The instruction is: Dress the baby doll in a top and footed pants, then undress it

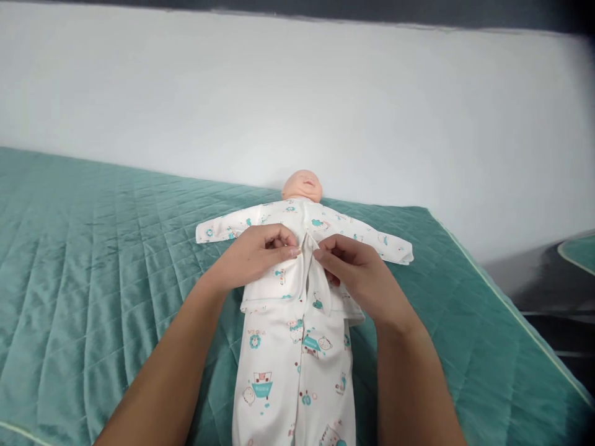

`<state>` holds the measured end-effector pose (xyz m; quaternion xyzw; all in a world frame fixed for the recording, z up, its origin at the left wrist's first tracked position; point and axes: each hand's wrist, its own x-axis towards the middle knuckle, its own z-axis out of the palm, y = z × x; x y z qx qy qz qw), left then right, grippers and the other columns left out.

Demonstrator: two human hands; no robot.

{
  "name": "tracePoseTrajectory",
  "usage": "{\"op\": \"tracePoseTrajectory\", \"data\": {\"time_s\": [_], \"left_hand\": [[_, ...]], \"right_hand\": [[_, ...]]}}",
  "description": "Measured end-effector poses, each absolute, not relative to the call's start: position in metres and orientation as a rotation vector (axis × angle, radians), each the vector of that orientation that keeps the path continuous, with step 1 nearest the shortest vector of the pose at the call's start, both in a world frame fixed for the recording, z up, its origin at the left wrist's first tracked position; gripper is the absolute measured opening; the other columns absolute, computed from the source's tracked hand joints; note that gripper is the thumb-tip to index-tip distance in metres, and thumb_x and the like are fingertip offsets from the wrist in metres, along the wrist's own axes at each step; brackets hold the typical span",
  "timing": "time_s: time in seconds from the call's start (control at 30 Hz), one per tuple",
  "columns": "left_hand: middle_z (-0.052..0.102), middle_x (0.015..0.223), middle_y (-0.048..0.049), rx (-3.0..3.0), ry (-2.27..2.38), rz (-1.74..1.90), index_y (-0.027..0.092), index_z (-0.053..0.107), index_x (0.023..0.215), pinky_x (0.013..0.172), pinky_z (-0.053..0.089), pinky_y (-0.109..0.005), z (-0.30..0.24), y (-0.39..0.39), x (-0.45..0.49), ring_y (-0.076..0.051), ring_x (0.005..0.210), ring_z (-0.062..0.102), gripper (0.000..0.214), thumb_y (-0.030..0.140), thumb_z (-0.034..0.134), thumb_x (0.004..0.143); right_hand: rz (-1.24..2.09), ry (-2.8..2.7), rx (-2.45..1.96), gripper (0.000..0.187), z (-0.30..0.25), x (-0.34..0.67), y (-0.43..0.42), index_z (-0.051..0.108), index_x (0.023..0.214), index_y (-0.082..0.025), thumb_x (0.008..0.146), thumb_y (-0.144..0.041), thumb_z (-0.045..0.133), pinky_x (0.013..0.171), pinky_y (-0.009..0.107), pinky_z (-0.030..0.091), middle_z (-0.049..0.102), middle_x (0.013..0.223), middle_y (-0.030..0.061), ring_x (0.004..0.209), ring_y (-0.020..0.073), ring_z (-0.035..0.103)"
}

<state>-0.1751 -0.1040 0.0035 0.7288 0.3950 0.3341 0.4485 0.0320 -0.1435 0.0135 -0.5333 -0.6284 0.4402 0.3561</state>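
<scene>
White shirt [276, 288] gapes between left hand [260, 251] and right hand [356, 260], each pinching a front edge, thumb to finger, with doll head [302, 186] beyond the fingertips and pants [295, 371] nearer.

Extends left forearm [167, 359] up and inward from the lower edge of view, right forearm [411, 378] likewise from the other side, both bare. Bends left wrist [216, 282] and right wrist [395, 317] inward. Holds left grip [253, 253] in a pinch, fingers [281, 233] curled above the thumb [277, 254]. Pinches with right grip [360, 266] too, fingers bent. Places fingertips near each other, apart, about level.
</scene>
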Motion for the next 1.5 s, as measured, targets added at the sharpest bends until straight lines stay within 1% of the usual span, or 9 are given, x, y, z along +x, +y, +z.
{"op": "tracePoseTrajectory", "data": {"time_s": [0.2,0.3,0.4,0.6,0.87,1.1,1.23,1.37,1.5], "left_hand": [[0.061,0.072,0.0011,1.625,0.860,0.852,0.018,0.066,0.086,0.063,0.043,-0.024,0.004,-0.107,-0.171,-0.011,0.068,0.056,0.018,0.036,0.067,0.087],[0.062,0.073,0.0010,1.628,0.838,0.803,0.019,0.069,0.090,0.062,0.043,-0.023,0.003,-0.104,-0.174,-0.010,0.067,0.055,0.014,0.032,0.067,0.086],[0.062,0.072,0.0017,1.632,0.837,0.772,0.019,0.071,0.092,0.061,0.042,-0.023,0.001,-0.101,-0.177,-0.009,0.065,0.053,0.013,0.029,0.069,0.084],[0.059,0.069,0.0025,1.640,0.832,0.772,0.020,0.071,0.090,0.059,0.040,-0.023,-0.001,-0.100,-0.177,-0.010,0.064,0.052,0.012,0.029,0.068,0.083],[0.061,0.069,0.0011,1.609,0.836,0.780,0.020,0.071,0.091,0.056,0.039,-0.024,-0.003,-0.099,-0.178,-0.011,0.064,0.054,0.016,0.033,0.070,0.082],[0.060,0.069,0.0003,1.597,0.858,0.792,0.020,0.074,0.088,0.056,0.039,-0.025,-0.004,-0.099,-0.176,-0.011,0.064,0.052,0.016,0.034,0.072,0.080],[0.059,0.069,0.0010,1.594,0.891,0.807,0.019,0.071,0.085,0.056,0.038,-0.024,-0.003,-0.102,-0.174,-0.011,0.064,0.052,0.013,0.030,0.071,0.080],[0.060,0.069,0.0013,1.613,0.906,0.805,0.018,0.069,0.082,0.056,0.038,-0.023,-0.002,-0.103,-0.173,-0.010,0.064,0.053,0.007,0.025,0.070,0.079],[0.063,0.072,0.0000,1.608,0.885,0.794,0.018,0.069,0.082,0.060,0.041,-0.025,-0.002,-0.102,-0.174,-0.012,0.067,0.055,0.010,0.028,0.070,0.080]], "right_hand": [[1.239,-1.541,-1.251,0.029,0.011,0.024,-0.141,0.062,0.077,-0.019,0.090,-0.045,0.065,0.054,0.026,0.029,0.048,0.062,-0.0037,0.057,0.0090,0.042],[1.271,-1.525,-1.239,0.028,0.008,0.026,-0.140,0.063,0.076,-0.019,0.089,-0.044,0.067,0.055,0.025,0.032,0.052,0.062,-0.0030,0.058,0.0090,0.044],[1.292,-1.449,-1.213,0.026,0.004,0.029,-0.138,0.064,0.077,-0.019,0.087,-0.042,0.070,0.052,0.024,0.032,0.053,0.060,-0.0034,0.056,0.0084,0.045],[1.325,-1.399,-1.197,0.025,0.001,0.027,-0.136,0.066,0.079,-0.019,0.085,-0.042,0.072,0.052,0.023,0.034,0.056,0.060,-0.0032,0.056,0.0084,0.048],[1.289,-1.465,-1.264,0.027,0.005,0.023,-0.138,0.065,0.079,-0.019,0.087,-0.045,0.070,0.053,0.023,0.036,0.058,0.061,-0.0026,0.056,0.0094,0.049],[1.289,-1.510,-1.230,0.031,0.007,0.024,-0.139,0.066,0.072,-0.018,0.092,-0.041,0.063,0.059,0.023,0.043,0.064,0.067,0.0003,0.062,0.0098,0.055],[1.313,-1.462,-1.194,0.030,0.005,0.025,-0.137,0.069,0.075,-0.018,0.094,-0.039,0.061,0.057,0.023,0.044,0.068,0.070,0.0023,0.060,0.0093,0.057],[1.343,-1.384,-1.164,0.024,0.001,0.026,-0.135,0.066,0.084,-0.019,0.093,-0.042,0.062,0.056,0.023,0.045,0.073,0.075,0.0033,0.061,0.0112,0.062],[1.351,-1.366,-1.148,0.025,-0.001,0.026,-0.134,0.063,0.087,-0.020,0.094,-0.044,0.060,0.055,0.023,0.046,0.074,0.076,0.0033,0.060,0.0118,0.064]]}}
